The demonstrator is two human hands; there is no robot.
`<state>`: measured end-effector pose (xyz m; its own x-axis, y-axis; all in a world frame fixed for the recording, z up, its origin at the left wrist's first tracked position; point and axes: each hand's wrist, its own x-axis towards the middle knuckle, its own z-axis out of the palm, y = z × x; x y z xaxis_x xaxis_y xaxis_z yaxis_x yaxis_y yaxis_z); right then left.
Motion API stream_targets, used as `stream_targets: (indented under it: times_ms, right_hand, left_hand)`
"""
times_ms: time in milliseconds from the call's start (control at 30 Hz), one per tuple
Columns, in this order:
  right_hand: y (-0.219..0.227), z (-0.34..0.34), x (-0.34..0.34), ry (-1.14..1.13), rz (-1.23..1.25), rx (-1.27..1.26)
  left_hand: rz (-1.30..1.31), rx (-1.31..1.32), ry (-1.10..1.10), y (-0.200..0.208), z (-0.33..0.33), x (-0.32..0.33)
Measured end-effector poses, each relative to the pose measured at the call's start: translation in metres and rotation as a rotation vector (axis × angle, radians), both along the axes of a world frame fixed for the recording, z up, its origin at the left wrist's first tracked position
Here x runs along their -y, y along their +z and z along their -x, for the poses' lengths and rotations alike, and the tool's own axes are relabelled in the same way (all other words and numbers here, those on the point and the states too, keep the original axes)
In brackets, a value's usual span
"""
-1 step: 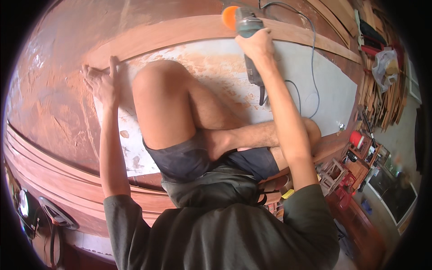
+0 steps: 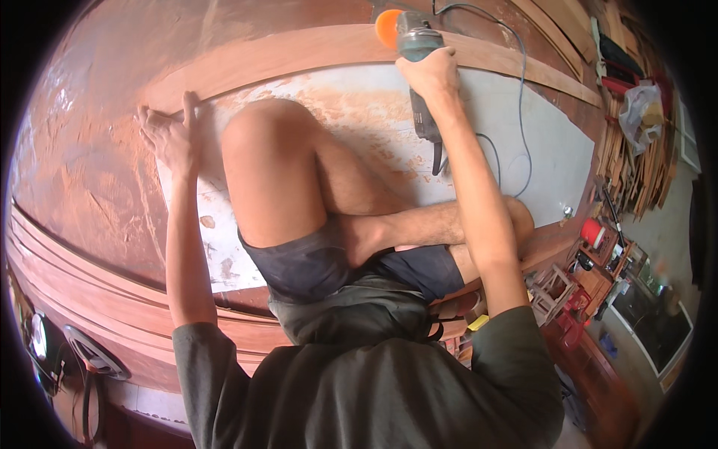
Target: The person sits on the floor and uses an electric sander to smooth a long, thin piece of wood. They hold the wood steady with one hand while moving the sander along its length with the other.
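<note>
My right hand (image 2: 432,73) is wrapped round the body of an angle grinder (image 2: 420,46). Its orange disc (image 2: 387,30) is over a long, reddish wooden board (image 2: 299,49). From the grinder's rear end a dark cord runs off. At the board's left end my left hand (image 2: 170,141) rests with fingers spread and thumb apart, touching the end of the board. Whether the disc touches the wood is hard to tell.
A pale sheet (image 2: 538,142) streaked with wood dust lies between the board and my bent legs. The grinder's cable (image 2: 521,90) loops across the right side. Long planks (image 2: 97,299) lie at lower left. Stacked wood strips (image 2: 636,165) and a red stool (image 2: 574,318) stand at right.
My right hand and the angle grinder have shifted slightly to the right along the board. The left hand has stayed at the board's end.
</note>
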<state>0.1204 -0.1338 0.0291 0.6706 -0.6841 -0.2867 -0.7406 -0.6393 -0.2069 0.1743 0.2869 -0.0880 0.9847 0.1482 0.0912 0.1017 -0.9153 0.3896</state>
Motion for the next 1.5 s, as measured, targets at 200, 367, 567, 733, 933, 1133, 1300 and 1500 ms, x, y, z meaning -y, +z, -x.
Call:
stream_targets:
  times_ms: [200, 367, 567, 733, 933, 1133, 1300, 1500]
  right_hand:
    - [0.005, -0.008, -0.041, 0.057, -0.116, 0.010]
    - [0.000, -0.005, -0.065, 0.165, -0.137, 0.020]
    - [0.003, 0.006, -0.025, 0.055, -0.116, -0.032]
    - [-0.005, 0.002, -0.042, 0.097, -0.074, 0.001]
    - [-0.006, 0.011, -0.084, 0.198, -0.148, 0.087]
    - [0.007, 0.028, -0.034, 0.002, -0.083, -0.041]
    - [0.004, 0.041, 0.010, -0.058, 0.048, -0.076]
    - [0.000, 0.030, -0.041, -0.039, -0.092, -0.003]
  left_hand:
    - [0.019, -0.008, 0.012, 0.000, 0.001, 0.001]
    - [0.031, -0.005, 0.010, -0.003, -0.004, 0.001]
    - [0.005, -0.017, 0.004, -0.001, -0.005, 0.004]
    - [-0.024, -0.001, -0.001, -0.007, -0.006, 0.000]
    - [-0.028, -0.007, 0.004, -0.009, -0.007, 0.001]
    - [-0.022, -0.037, 0.010, -0.004, -0.005, -0.002]
    - [0.026, 0.017, -0.003, -0.003, -0.003, 0.002]
    - [-0.032, -0.040, -0.005, -0.001, -0.006, 0.000]
